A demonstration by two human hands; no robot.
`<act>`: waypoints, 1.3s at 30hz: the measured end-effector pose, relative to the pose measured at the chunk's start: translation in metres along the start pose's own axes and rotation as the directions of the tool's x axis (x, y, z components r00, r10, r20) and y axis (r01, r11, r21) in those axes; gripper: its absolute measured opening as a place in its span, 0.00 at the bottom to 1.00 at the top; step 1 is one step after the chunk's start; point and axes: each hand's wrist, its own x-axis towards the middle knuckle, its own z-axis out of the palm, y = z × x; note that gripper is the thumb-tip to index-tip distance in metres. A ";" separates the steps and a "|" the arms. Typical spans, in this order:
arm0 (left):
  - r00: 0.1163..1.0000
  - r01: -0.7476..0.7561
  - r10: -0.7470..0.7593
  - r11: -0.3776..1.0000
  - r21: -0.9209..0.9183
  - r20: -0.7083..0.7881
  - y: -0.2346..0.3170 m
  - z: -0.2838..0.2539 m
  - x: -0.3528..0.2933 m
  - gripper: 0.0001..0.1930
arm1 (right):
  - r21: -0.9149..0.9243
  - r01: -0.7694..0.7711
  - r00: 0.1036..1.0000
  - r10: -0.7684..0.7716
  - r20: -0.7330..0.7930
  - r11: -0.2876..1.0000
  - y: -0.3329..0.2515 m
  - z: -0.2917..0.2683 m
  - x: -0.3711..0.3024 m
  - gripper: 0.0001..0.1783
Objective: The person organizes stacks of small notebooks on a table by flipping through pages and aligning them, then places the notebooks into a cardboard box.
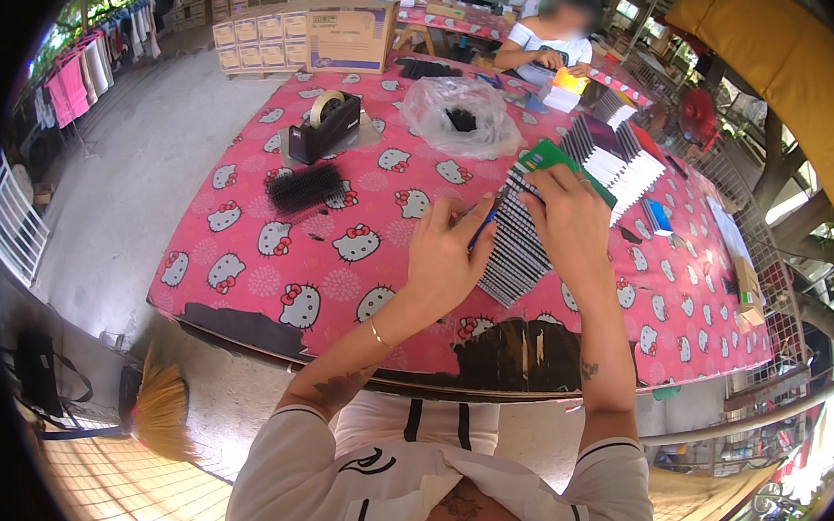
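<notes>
My left hand [444,257] is closed around a slim blue-handled tool [481,228], its exact kind hard to make out. Its tip reaches the left side of a slanting stack of spiral-bound notebooks [515,259], whose black-and-white edges show in rows. A green cover [549,155] lies at the far end of the stack. My right hand [572,220] rests on the stack with bent fingers over its upper part, gripping the notebooks near the green cover. To the left lies a bundle of black binding coils [305,191].
A black tape dispenser [326,132] and a clear plastic bag [461,115] stand farther back on the pink table [256,280]. Right of my hands are fanned notebook stacks [617,167] and a small blue box [658,217]. A co-worker [557,47] sits across; cartons [346,40] stand behind.
</notes>
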 end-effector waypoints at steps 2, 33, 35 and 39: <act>0.995 0.094 -0.087 0.978 -0.184 0.044 -0.008 -0.002 -0.001 0.21 | 0.003 -0.003 1.000 0.003 0.021 1.000 -0.002 -0.001 -0.002 0.14; 0.972 0.235 -0.218 0.917 -0.323 0.088 -0.015 -0.002 0.002 0.21 | -0.080 0.044 0.997 -0.039 0.060 0.996 -0.006 0.001 -0.004 0.28; 0.976 0.215 -0.201 0.950 -0.226 0.083 -0.011 -0.007 0.004 0.20 | -0.082 0.046 0.997 -0.041 0.062 0.996 -0.006 0.000 -0.004 0.28; 0.908 -0.341 0.415 0.662 0.668 0.052 0.005 -0.006 -0.004 0.19 | -0.086 0.044 0.997 -0.039 0.068 0.995 -0.006 0.000 -0.005 0.27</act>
